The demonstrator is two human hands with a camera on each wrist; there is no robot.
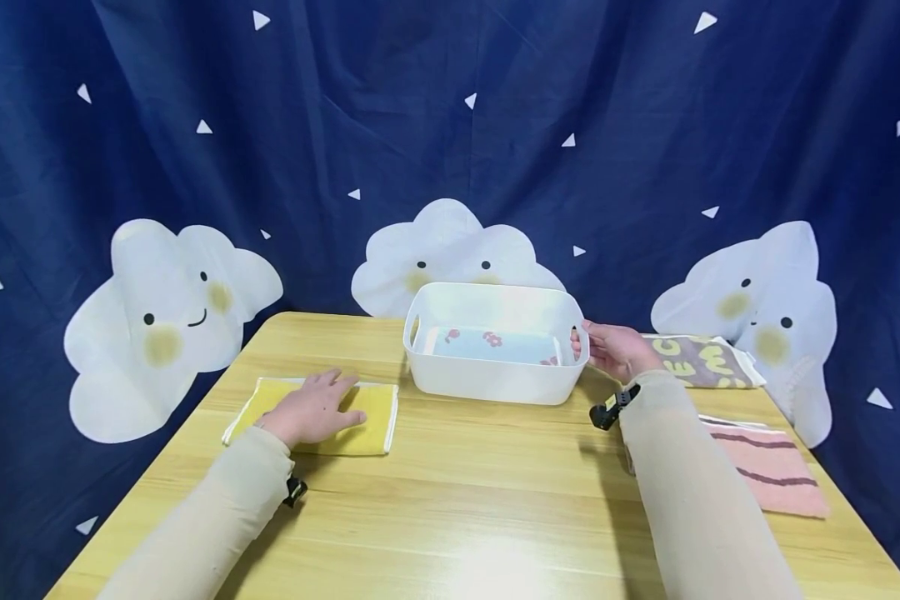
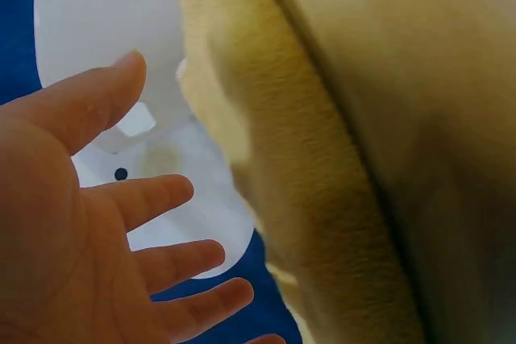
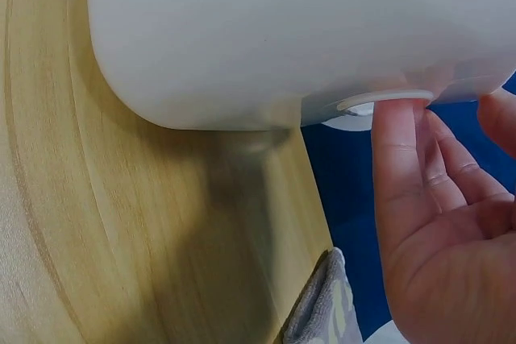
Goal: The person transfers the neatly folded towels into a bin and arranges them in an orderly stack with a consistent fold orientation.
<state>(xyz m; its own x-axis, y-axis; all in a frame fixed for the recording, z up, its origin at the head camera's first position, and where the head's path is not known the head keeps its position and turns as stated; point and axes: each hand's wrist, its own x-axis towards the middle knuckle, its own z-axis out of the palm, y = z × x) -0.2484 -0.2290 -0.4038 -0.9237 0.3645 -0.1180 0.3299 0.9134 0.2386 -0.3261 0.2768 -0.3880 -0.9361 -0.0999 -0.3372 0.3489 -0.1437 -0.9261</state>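
A white plastic basket (image 1: 487,382) with a cut-out handle at each end stands at the back middle of the table. Its right handle is in the grip of my right hand (image 1: 615,348), with fingers hooked through the slot (image 3: 395,101) and the thumb near the rim. Light blue material with pink flowers (image 1: 487,342) covers the basket's bottom; I cannot tell if it is a cloth. On the left lies a folded yellow towel (image 1: 375,417) with white edging. Just over it, my left hand (image 1: 317,410) has fingers spread and holds nothing; in the left wrist view its fingers look apart from the towel (image 2: 266,142).
Right of the basket lies a folded purple-grey cloth (image 1: 693,362) with yellow letters. Nearer, a folded pink towel (image 1: 776,471) with dark stripes is partly behind the right sleeve. A blue curtain (image 1: 450,125) with clouds hangs behind the wooden table (image 1: 450,492).
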